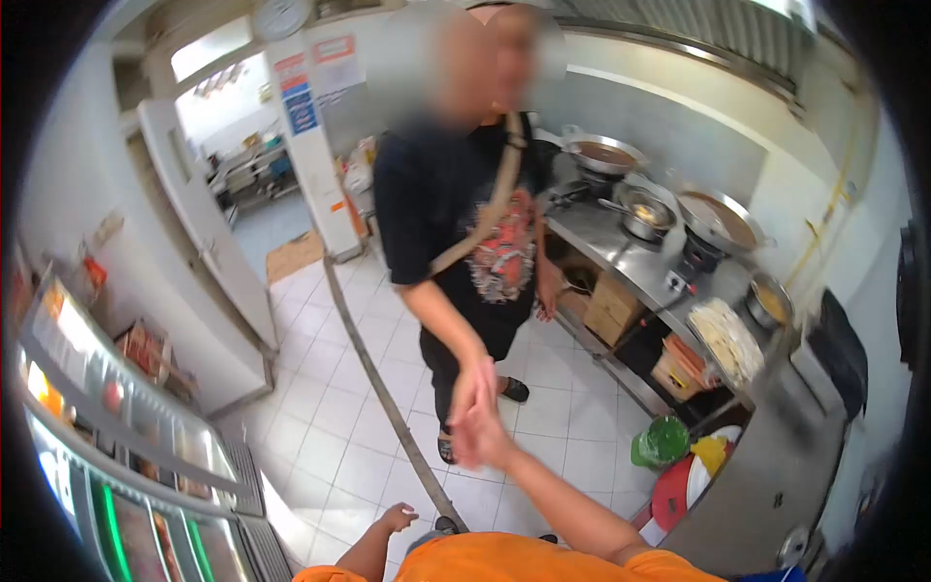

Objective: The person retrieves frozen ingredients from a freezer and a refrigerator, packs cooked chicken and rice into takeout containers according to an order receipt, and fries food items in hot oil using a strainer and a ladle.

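Observation:
Near the middle, my right hand (487, 438) reaches out and meets the hand (472, 386) of a person in a black T-shirt (407, 213), palm against palm. Motion blur smears the fingers of both hands, so my grip cannot be made out. Low in the view, beside my orange shirt (524, 558), my left hand (400, 516) hangs over the tiled floor, loosely bent, with some fingers apart and nothing in it. The person's other arm hangs at their side, near the steel counter (621, 257).
Wide pans (718, 221) and a pot (647, 215) stand on burners along the right. A tray of pale food (725, 339) lies nearer. Below are a green container (661, 443) and a red one (669, 495). Glass display cases (116, 407) line the left, before an open door (208, 223).

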Demonstrator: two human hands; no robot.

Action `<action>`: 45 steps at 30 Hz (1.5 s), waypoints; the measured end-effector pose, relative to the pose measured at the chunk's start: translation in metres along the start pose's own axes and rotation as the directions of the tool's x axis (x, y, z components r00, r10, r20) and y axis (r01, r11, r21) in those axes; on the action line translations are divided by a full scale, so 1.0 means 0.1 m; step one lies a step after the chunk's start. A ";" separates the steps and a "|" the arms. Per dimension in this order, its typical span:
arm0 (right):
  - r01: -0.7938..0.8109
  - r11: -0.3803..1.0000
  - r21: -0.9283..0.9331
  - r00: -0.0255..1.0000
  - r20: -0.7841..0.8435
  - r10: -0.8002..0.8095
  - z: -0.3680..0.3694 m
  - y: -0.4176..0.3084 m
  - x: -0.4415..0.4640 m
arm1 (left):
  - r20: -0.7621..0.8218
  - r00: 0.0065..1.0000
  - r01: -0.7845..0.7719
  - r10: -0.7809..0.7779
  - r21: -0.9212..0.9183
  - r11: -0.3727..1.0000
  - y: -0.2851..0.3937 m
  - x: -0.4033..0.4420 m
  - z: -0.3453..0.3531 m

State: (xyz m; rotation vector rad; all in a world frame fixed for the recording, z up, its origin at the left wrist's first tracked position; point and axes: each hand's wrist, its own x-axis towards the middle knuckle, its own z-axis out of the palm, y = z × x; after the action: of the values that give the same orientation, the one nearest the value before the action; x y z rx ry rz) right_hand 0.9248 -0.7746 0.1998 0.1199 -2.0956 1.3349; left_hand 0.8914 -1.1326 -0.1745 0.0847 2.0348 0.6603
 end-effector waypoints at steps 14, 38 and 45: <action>0.025 0.998 0.050 0.926 0.376 -0.042 0.91 -0.53 -0.04 | -0.026 0.997 0.077 -0.074 0.127 0.989 -1.86 -0.24 -1.01; 0.323 0.308 -0.895 0.771 0.438 0.463 1.66 0.99 0.40 | -0.762 0.459 0.309 0.457 0.619 0.722 -1.92 -0.74 -5.97; -0.675 0.109 -0.730 -0.359 0.454 0.815 1.93 1.77 -1.05 | -0.721 0.692 0.718 -0.030 0.692 -0.073 -2.09 -1.11 -7.47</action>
State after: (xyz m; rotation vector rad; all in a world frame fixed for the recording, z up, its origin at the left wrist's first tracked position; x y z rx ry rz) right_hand 0.8471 -0.8789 -0.0508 -1.4220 -3.4365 2.1424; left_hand 0.3815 -1.6583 0.1046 0.0769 2.4211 -1.5018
